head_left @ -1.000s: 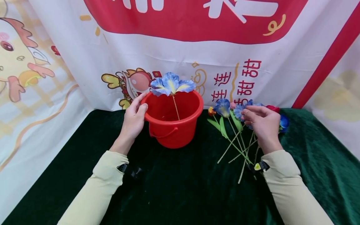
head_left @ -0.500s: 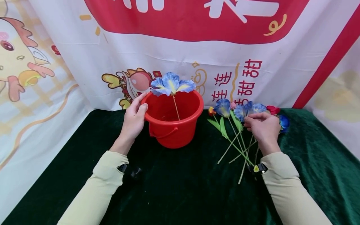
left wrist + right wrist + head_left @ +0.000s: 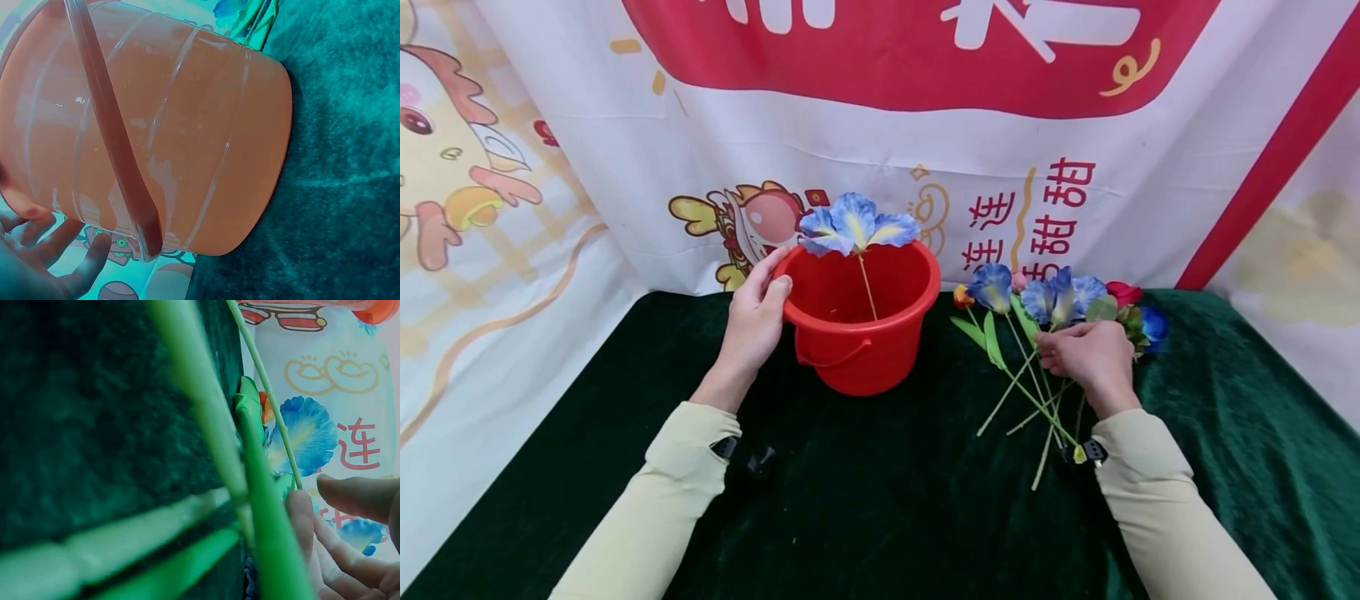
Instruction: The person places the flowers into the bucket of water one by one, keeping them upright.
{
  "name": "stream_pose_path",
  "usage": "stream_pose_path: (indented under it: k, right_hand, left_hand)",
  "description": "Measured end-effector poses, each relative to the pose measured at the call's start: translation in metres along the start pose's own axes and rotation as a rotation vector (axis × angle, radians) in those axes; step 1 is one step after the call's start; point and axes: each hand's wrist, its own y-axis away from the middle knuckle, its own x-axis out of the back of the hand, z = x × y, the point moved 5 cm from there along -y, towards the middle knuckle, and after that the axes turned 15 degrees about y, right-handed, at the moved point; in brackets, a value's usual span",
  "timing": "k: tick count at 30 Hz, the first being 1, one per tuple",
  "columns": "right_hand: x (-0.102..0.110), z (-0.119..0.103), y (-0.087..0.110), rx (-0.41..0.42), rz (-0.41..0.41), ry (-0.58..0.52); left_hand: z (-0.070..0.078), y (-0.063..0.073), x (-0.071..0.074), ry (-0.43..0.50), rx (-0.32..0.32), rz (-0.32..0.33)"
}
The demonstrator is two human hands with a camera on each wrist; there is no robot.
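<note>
At the left rim of a red bucket [image 3: 865, 358], my left hand [image 3: 758, 312] grips with the thumb on the outside. In the left wrist view, its fingers [image 3: 94, 265] lie beside the bucket wall and its handle [image 3: 119, 144]. One blue-and-yellow artificial iris [image 3: 853, 223] stands in the bucket, its stem leaning on the inside. My right hand [image 3: 1090, 358] is over a pile of artificial flowers, near the blue blooms [image 3: 1060, 296]. In the right wrist view, a thin stem [image 3: 275, 406] runs to the index fingertip, while the thumb [image 3: 353, 494] stands slightly apart from it.
Loose stems [image 3: 1041, 458] cross each other on the dark green cloth [image 3: 880, 517]. A red flower [image 3: 1123, 292], a deep blue flower [image 3: 1153, 327] and a small orange flower [image 3: 962, 296] lie in the same pile. A printed white curtain [image 3: 880, 142] hangs right behind.
My right hand has come down and a little left, from the blooms towards the stems, uncovering a round leaf and more blue petals. My left hand and the bucket have stayed put.
</note>
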Motion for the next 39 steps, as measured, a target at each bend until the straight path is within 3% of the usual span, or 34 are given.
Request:
stream_pose_path:
  k: [4, 8, 16, 30, 39]
  right_hand:
    - [-0.006, 0.001, -0.002, -0.001, -0.087, -0.037]
    - [-0.010, 0.001, -0.004, 0.003, -0.123, -0.101]
    - [-0.013, -0.002, -0.003, -0.028, -0.091, -0.284]
    - [-0.006, -0.021, 0.004, 0.094, -0.078, -0.556]
    - [0.002, -0.053, 0.013, 0.130, -0.068, -0.762]
  left_hand:
    - [0.000, 0.000, 0.001, 0.000, 0.002, 0.001]
    - [0.001, 0.000, 0.001, 0.007, 0.003, 0.000]
    - [0.002, 0.001, 0.001, 0.001, 0.005, 0.006]
    - [0.001, 0.000, 0.001, 0.005, -0.005, 0.004]
    - [0.001, 0.000, 0.000, -0.003, 0.005, 0.008]
